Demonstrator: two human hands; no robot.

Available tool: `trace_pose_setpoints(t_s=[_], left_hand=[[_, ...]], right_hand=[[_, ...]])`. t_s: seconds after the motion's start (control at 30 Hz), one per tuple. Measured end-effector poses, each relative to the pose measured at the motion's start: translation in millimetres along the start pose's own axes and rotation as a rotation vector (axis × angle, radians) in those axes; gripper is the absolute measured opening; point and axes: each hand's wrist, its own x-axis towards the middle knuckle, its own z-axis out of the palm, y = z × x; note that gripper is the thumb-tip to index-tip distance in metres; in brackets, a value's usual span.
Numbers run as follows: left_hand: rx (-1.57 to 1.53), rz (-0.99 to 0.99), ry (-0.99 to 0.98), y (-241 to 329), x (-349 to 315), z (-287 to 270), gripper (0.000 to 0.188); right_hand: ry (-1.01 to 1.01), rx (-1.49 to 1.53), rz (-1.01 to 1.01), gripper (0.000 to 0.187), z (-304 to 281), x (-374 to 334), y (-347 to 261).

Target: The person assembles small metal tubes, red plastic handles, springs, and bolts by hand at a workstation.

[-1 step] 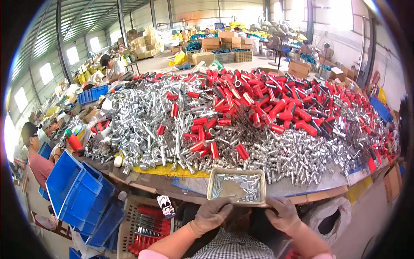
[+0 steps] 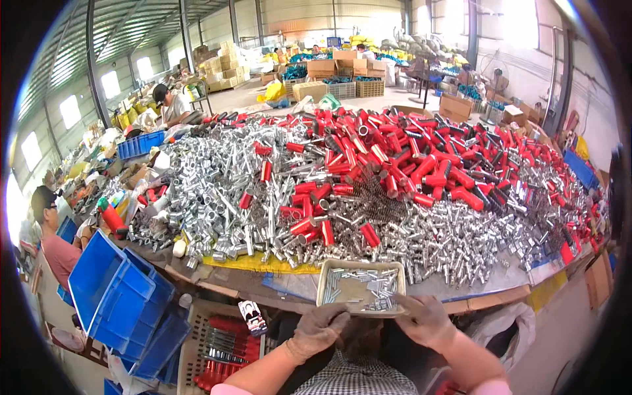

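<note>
A shallow cream tray (image 2: 320,289) sits at the table's near edge, with loose short silvery metal pins (image 2: 380,284) lying in it. My left hand (image 2: 322,329), in a thin greyish glove, is just below the tray's front left corner. Its fingers are curled together; whatever they grip is hidden. At the front right corner, my right hand (image 2: 426,322), also gloved, has its bunched fingertips over the rim beside the pins. What it pinches is too small to make out.
Beyond the tray spreads a big heap of silvery metal fittings (image 2: 217,178), red-and-black handles (image 2: 454,171) and dark springs (image 2: 375,201). Stacked blue bins (image 2: 108,289) and a crate (image 2: 187,355) of red-handled tools stand at left. A white bag (image 2: 520,329) is at right. Co-workers (image 2: 59,253) sit at left.
My right hand has moved left and slightly up, from beside the tray to its front right corner. Some pins have shifted. My left hand has moved slightly left.
</note>
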Motion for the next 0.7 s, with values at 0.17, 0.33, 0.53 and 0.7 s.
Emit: trace_pose_setpoints(t_s=[0.17,0.33,0.53,0.7], left_hand=[[0.315,0.274,0.210,-21,-6,-22,0.018],[0.583,0.514,0.275,-23,8,-51,0.015],[0.457,0.167,0.568,-22,3,-134,0.023],[0.722,0.017,0.838,-50,16,-199,0.028]], right_hand=[[-0.023,-0.212,-0.076,0.042,40,178,12],[-0.325,-0.534,0.343,0.025,115,283,52],[-0.419,-0.413,0.489,0.026,128,303,52],[-0.530,-0.276,0.255,0.027,78,286,84]])
